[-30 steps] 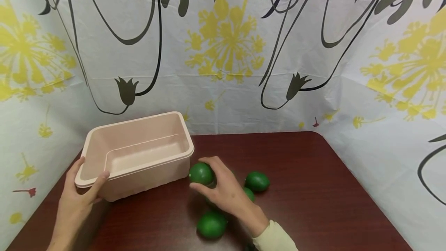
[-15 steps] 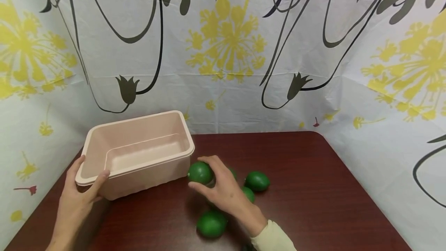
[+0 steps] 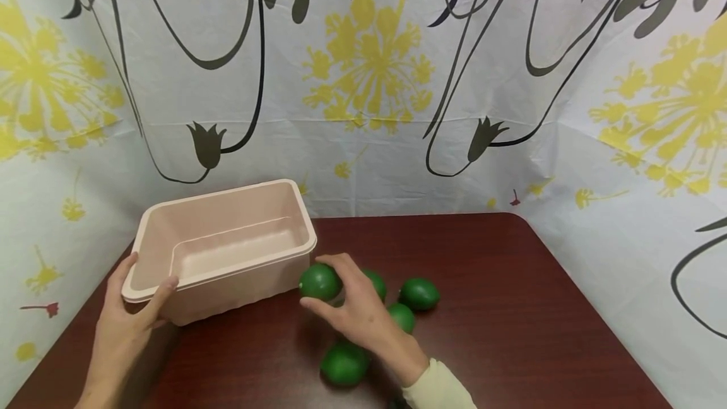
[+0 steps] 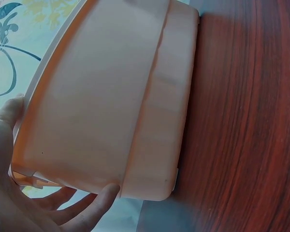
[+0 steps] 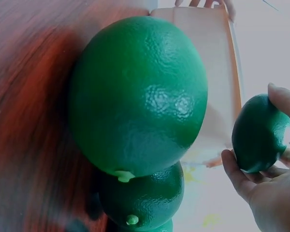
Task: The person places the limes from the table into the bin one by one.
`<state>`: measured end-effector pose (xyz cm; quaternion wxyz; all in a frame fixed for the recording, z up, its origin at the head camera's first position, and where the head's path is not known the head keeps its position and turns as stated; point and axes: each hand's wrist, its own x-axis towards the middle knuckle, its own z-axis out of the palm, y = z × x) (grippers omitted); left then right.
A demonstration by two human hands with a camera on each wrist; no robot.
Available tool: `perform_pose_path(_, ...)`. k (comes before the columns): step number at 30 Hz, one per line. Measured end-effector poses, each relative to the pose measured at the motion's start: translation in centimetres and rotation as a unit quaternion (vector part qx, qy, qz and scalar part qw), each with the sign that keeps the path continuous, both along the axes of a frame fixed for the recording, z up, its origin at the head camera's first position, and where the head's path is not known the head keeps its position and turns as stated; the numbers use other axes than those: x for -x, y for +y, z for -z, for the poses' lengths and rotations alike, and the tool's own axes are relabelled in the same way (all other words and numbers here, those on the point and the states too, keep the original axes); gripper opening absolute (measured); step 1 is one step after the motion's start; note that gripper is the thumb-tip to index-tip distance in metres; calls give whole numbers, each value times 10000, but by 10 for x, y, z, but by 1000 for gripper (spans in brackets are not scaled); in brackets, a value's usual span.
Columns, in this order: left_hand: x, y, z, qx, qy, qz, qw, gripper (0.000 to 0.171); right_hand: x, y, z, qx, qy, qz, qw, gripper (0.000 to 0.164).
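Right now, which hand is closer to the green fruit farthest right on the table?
Right. The right hand is just left of the farthest-right fruit, holding another fruit. The left hand is much farther left, gripping the pale pink box.

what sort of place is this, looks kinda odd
Likely a makeshift indoor filming corner: a creased floral sheet closes off the back and both sides of a dark table, where green fruits lie loose.
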<state>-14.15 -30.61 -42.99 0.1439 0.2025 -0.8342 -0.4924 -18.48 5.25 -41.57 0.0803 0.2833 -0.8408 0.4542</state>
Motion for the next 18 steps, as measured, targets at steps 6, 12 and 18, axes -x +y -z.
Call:
perform_pose_path(6, 0, -1, 0, -90, 54, 100, 9999, 88, -3, -2, -3, 100, -95, -1, 9999, 61)
perform_pose_path(12, -1, -1, -2, -96, 27, 199, 9998, 88, -2, -5, -7, 140, -109, 28, 9998, 62)
perform_pose_path(18, 0, -1, -1, -62, -1, 166, 9998, 88, 0, -7, -7, 172, -57, 38, 9998, 64)
